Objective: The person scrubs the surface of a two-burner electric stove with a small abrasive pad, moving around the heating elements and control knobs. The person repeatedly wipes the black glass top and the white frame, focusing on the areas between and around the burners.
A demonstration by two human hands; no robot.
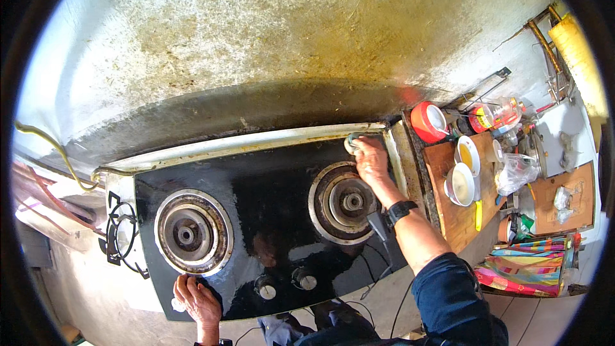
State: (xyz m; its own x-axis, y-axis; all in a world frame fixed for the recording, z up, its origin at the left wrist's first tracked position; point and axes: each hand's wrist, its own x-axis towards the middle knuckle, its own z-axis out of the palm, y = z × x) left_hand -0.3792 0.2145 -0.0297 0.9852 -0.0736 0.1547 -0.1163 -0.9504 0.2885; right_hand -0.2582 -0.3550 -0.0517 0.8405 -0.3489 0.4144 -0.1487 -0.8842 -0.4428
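Note:
My right hand point(370, 159) reaches over the right burner point(326, 202) to the back right corner of a black glass gas cooktop point(264, 178). Its fingers press a small greyish-green scrubbing pad or cloth point(352, 142) onto the glass. At the front left corner, my left hand point(198, 298) has its fingers curled over a small whitish crumpled thing point(178, 304), mostly hidden, in front of the left burner point(192, 233). Both burners lack pan supports. Two control knobs, the left knob point(266, 289) and the right knob point(306, 280), sit near the front edge.
A black pan support point(117, 235) stands left of the cooktop. A stained wall point(269, 43) rises behind. On the right, a wooden board point(442, 168) bears two bowls point(461, 185) and a yellow-handled knife point(478, 216). A red pot point(425, 122) stands behind the board. A yellow hose point(57, 146) runs at left.

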